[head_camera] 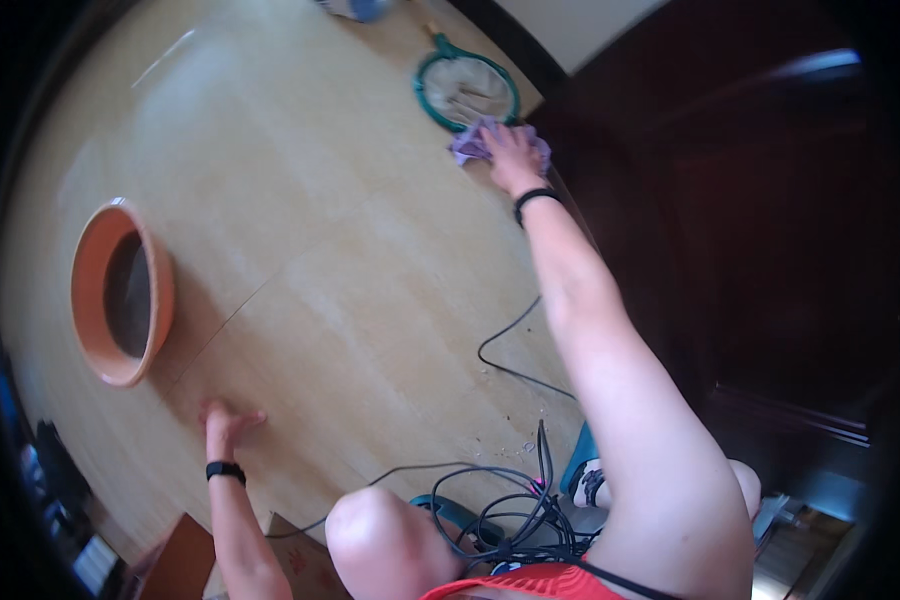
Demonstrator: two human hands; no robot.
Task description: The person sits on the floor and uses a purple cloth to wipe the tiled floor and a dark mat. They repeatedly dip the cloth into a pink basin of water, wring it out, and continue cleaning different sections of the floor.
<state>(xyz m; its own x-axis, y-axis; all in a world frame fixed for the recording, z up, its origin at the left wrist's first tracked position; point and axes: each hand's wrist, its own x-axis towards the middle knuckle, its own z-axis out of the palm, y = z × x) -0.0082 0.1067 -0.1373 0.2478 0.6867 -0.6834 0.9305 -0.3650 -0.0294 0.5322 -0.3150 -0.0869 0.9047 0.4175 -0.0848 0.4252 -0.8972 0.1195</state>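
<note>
My right hand (516, 157) presses down on a crumpled purple cloth (471, 142), which lies on the floor (360, 247) beside the dark cabinet. The cloth touches or nearly touches the green rim of a round net (466, 90) with pale mesh. Lower left, my left hand (229, 421) rests on or just above the floor with its fingers apart, holding nothing. Farther left of it stands an orange plastic basin (161, 289) with dark water in it.
A dark reddish cabinet or door (780, 262) stands along the right. Black cables (521, 517) coil between my knees, near small crumbs on the floor. Cardboard boxes (180, 562) are at the lower left. A blue and white item (360, 9) lies at the top.
</note>
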